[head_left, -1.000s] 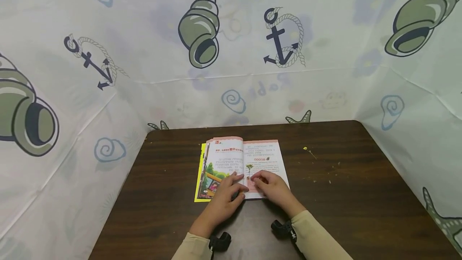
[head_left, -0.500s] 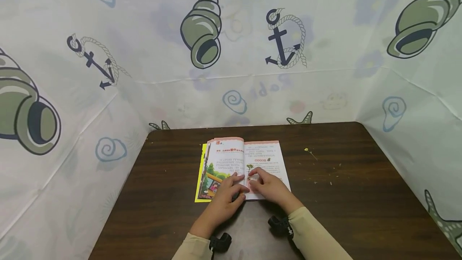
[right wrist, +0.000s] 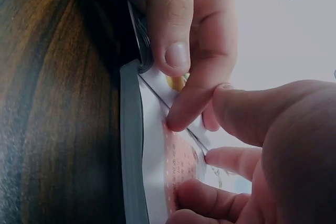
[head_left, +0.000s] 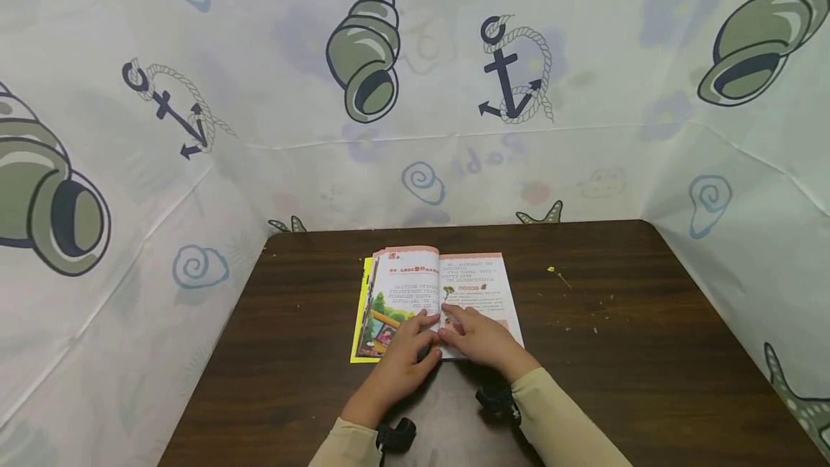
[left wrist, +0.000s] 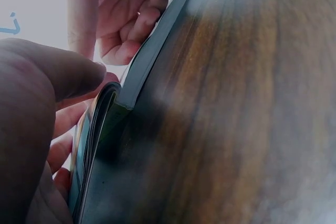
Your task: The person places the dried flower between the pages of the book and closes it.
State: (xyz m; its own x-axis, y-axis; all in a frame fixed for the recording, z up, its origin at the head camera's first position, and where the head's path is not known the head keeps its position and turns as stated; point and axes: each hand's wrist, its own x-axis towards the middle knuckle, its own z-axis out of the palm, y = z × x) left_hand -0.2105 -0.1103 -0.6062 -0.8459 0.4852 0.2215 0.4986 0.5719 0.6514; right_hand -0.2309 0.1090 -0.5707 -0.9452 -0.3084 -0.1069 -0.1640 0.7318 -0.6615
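An open book (head_left: 480, 269) lies on the dark wooden table, pictures and text on its pages. My left hand (head_left: 405, 359) rests across the lower left page, fingers spread toward the gutter. In the right wrist view, one left fingertip (right wrist: 176, 121) presses the page beside the fold. A small green-topped sprig (head_left: 448, 290) lies on the right page near the gutter, its thin stem running down toward my right fingertips. My right hand (head_left: 489, 341) rests low on that page, thumb and index finger apart. Its index fingertip (right wrist: 210, 156) touches the fold.
A yellow sheet or cover (head_left: 357, 337) shows under the book's left side. Right of the book lies a yellow flower on a thin stem (head_left: 551, 269), with small crumbs (head_left: 595, 330) nearby. Printed cloth walls (head_left: 441, 92) stand around the table's back and sides.
The sprig has shifted up the page. My right hand has moved left to the gutter, and its bent, close fingers have spread apart. The left hand stays put.
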